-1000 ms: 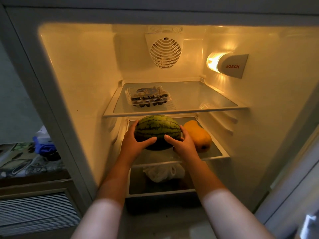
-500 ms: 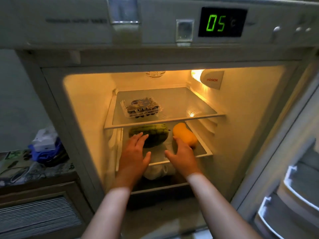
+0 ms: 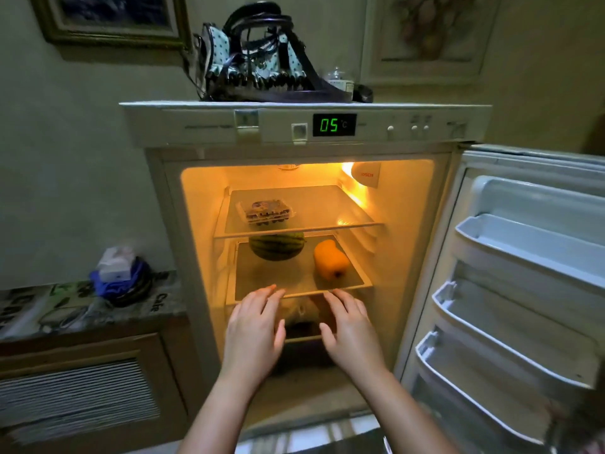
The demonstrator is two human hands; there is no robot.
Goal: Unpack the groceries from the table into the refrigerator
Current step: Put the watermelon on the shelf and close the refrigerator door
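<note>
The small refrigerator stands open and lit. A striped green watermelon rests at the back left of the middle shelf, with an orange squash to its right. A clear box of dark berries sits on the top shelf. A white bag lies below the middle shelf, partly hidden by my hands. My left hand and my right hand hover open and empty in front of the middle shelf's front edge, fingers spread.
The fridge door hangs open to the right, its racks bare. A handbag and a jar sit on top of the fridge. To the left, a counter carries a blue cloth, a white box and cables.
My hands let go of the watermelon, which now lies on the middle shelf, and drew back out of the fridge. My head moved back and up, showing the whole fridge.
</note>
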